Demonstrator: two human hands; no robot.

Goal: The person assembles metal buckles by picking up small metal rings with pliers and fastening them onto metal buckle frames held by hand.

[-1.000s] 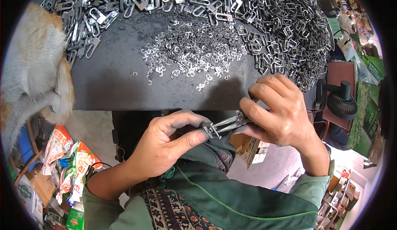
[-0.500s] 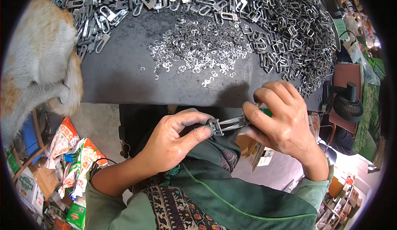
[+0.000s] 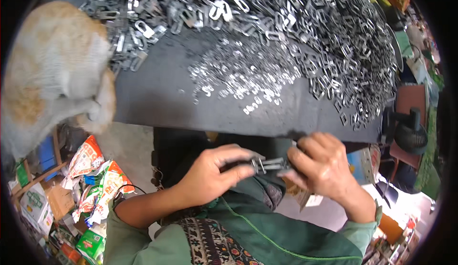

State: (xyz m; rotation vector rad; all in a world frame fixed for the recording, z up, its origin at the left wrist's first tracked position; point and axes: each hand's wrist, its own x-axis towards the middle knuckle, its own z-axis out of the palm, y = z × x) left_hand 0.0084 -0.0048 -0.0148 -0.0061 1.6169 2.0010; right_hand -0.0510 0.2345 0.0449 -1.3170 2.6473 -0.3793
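In the head view, your left hand (image 3: 214, 176) pinches a small metal fitting (image 3: 258, 165) between thumb and fingers (image 3: 241, 172); it sticks out at 3 o'clock of those fingertips. Your right hand (image 3: 324, 165), at 3 o'clock of the fitting, has its fingers wrapped around pliers (image 3: 275, 164), whose tips point to 9 o'clock and reach the fitting; blur hides whether they grip it. Toward 12 o'clock, small open rings (image 3: 248, 76) lie on the bench (image 3: 162, 93), well apart from your fingers.

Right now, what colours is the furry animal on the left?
The furry animal is whitish with pale orange patches; it shows in the head view.
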